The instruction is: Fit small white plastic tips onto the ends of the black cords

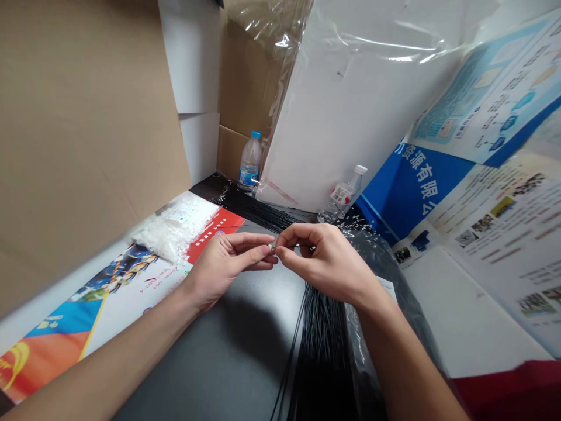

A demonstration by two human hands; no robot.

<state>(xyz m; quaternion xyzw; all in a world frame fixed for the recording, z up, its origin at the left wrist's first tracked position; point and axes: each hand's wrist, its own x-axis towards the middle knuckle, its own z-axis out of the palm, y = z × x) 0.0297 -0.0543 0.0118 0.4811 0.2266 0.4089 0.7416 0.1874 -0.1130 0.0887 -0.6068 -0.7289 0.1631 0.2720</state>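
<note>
One bag of white pieces lies at left. The left hand pinches a tiny pale part above the grey table. Just right, the right hand curls, thumb and forefinger close together; whether they grip anything, I cannot tell. Black wires lie near right.

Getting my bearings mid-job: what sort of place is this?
Probably a makeshift workshop bench: a bundle of thin black wires, a clear bag of small white pieces, and a large cardboard panel alongside.
</note>
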